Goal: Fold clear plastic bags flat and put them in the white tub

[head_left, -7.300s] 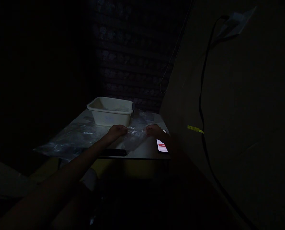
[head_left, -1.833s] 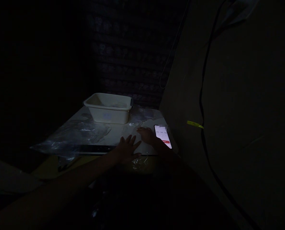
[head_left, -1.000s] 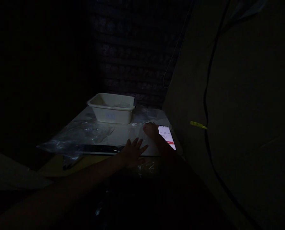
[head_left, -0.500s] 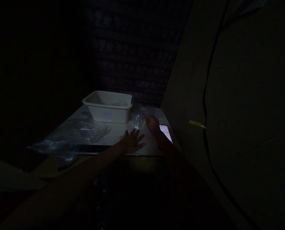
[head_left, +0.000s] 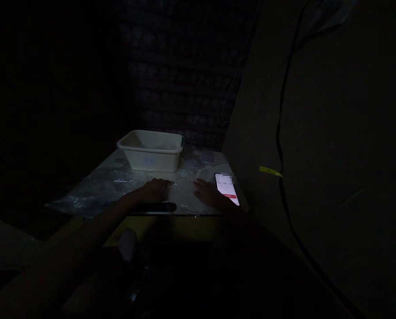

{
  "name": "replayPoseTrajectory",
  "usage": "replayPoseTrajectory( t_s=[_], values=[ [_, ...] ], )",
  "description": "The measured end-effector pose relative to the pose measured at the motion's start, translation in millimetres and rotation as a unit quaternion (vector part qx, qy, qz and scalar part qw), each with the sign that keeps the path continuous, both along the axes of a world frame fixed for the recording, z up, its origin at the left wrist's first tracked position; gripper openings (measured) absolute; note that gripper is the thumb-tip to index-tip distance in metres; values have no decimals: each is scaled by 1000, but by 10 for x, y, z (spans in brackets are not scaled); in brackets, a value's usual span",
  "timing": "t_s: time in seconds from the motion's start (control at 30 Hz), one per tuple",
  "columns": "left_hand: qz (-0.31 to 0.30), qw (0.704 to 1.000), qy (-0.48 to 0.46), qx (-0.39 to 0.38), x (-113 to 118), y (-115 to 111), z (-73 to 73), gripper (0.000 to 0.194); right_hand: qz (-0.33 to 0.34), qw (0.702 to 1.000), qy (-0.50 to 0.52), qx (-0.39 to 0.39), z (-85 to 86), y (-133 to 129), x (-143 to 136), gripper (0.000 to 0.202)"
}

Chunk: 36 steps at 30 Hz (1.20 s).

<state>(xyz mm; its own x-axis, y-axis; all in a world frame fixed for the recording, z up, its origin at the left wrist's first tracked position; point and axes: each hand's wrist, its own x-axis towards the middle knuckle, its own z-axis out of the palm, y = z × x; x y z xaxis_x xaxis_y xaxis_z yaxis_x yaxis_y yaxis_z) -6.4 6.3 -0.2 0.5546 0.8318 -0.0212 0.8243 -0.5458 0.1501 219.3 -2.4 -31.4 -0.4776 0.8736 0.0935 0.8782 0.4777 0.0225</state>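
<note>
In dim light, my left hand (head_left: pixel 155 190) rests on the white table with its fingers stretched to the right. Facing it, my right hand (head_left: pixel 206 192) lies with its fingers apart, close to a lit phone (head_left: pixel 226 189). Between and around both hands is thin clear plastic (head_left: pixel 183 204), spread on the tabletop; its outline is hard to make out. More crumpled clear plastic (head_left: pixel 118 180) is at the left and hangs past the table's edge. Behind my hands stands a whitish rectangular tub (head_left: pixel 154 160).
A dark flat strip (head_left: pixel 161 207) lies along the table's front edge, by my left forearm. On the right, a black cable (head_left: pixel 279 133) with a yellow tag (head_left: pixel 270 171) hangs down a wall-like surface. A dark stacked-looking backdrop (head_left: pixel 184 79) rises behind the table.
My left hand has moved left, away from the middle. My right hand has lowered toward me and opened from a closed grip. The plastic beside the tub now lies flatter; more of the phone shows.
</note>
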Motion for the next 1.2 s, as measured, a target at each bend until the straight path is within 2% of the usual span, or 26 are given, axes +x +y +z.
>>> replayPoseTrajectory(
  t_s=[0.1,0.23,0.37,0.47,0.57,0.67,0.8,0.9,1.03,1.13,1.2],
  values=[
    [2,999,5,42,52,-9,-35,46,3,1000,-2,-8,-19,13,0,43],
    [11,990,51,130,93,58,-5,34,-2,1000,0,-21,2,22,-10,42],
    [88,982,36,163,42,100,26,34,-8,1000,7,-29,61,-2,-16,43],
    [151,981,-35,115,17,100,8,32,0,1000,11,-17,124,-60,-63,42],
    [178,971,-158,12,46,77,-24,33,28,1000,9,-9,163,-143,-158,38],
    [194,932,-300,-66,126,48,-55,39,48,999,-2,-6,156,-196,-244,39],
    [193,886,-410,-96,261,56,-117,45,52,999,-3,-7,113,-168,-272,40],
    [174,880,-428,-108,349,89,-173,48,44,999,9,-9,102,-110,-225,39],
    [147,889,-417,-120,424,99,-208,57,13,999,30,-8,137,-37,-59,40],
    [120,909,-384,-110,443,79,-192,62,-47,998,35,5,198,5,126,35],
    [103,930,-343,-81,436,68,-171,57,-107,994,30,26,252,18,249,31]
  ],
)
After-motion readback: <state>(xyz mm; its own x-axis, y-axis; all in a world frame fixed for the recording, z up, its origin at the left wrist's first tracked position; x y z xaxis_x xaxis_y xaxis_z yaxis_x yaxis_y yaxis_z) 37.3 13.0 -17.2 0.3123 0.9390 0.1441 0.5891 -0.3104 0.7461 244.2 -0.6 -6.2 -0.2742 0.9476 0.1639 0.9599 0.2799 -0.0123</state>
